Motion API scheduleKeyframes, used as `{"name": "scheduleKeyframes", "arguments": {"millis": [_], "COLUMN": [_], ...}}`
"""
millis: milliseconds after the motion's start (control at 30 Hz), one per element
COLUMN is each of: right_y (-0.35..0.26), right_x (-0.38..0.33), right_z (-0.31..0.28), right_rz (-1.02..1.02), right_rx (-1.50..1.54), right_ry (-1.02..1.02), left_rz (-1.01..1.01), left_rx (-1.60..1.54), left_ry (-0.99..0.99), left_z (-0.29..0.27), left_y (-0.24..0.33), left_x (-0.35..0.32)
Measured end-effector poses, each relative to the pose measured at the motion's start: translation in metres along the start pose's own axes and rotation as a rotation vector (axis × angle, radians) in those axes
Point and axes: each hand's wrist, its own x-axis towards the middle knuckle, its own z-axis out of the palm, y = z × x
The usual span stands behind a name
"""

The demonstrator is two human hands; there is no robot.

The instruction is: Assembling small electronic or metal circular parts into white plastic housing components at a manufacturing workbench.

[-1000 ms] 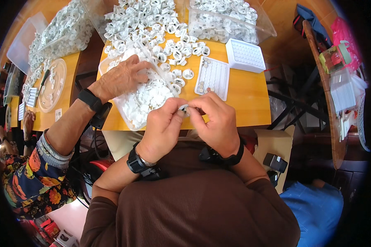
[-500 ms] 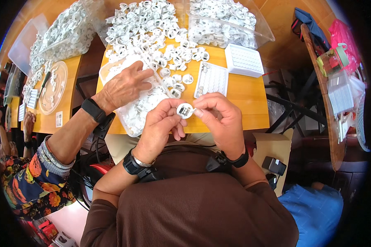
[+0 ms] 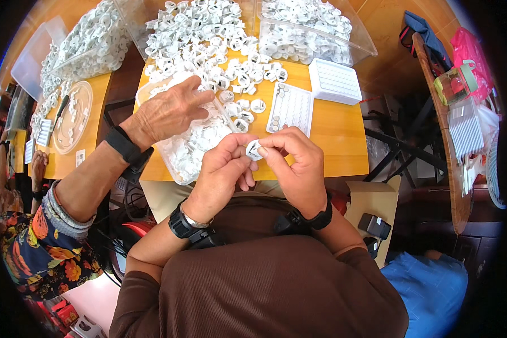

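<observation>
Between my two hands, just off the table's near edge, is a small round white plastic part (image 3: pixel 253 150) with dark slots. My left hand (image 3: pixel 224 166) pinches its left side between thumb and fingers. The thumb and fingertips of my right hand (image 3: pixel 294 160) close on its right side; whether they also hold a smaller piece is hidden. Beyond my right hand lies a white tray (image 3: pixel 296 104) with several small silver button cells at its left side. Several loose white round parts (image 3: pixel 244 115) lie on the table past my left hand.
A co-worker's hand (image 3: pixel 172 110) reaches from the left over a clear bin (image 3: pixel 180 181) of white pieces. Heaped white parts (image 3: pixel 194 34) cover the far table, beside another full clear bin (image 3: pixel 355 52). Stacked white trays (image 3: pixel 335 81) stand at the right.
My right fingers have moved in from the right onto the white part, which has tilted. The co-worker's hand has shifted slightly over the bin.
</observation>
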Motion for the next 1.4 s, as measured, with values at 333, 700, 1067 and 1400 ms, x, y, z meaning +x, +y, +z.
{"name": "scheduleKeyframes", "arguments": {"millis": [333, 700, 1067, 1400], "right_y": [0.003, 0.005, 0.008, 0.003], "right_x": [-0.002, -0.004, -0.008, -0.008], "right_z": [0.0, 0.006, 0.006, 0.006], "right_rz": [-0.108, -0.003, 0.116, 0.095], "right_rx": [-0.19, 0.004, 0.049, -0.001], "right_ry": [-0.05, -0.019, -0.024, -0.018], "left_rz": [-0.022, 0.008, 0.172, 0.193], "left_rx": [-0.012, -0.011, 0.29, 0.358], "left_ry": [0.023, 0.029, 0.048, 0.075], "left_z": [0.001, 0.005, 0.007, 0.007], "left_y": [-0.001, -0.004, -0.007, -0.005], "left_x": [-0.002, -0.003, -0.006, -0.007]}}
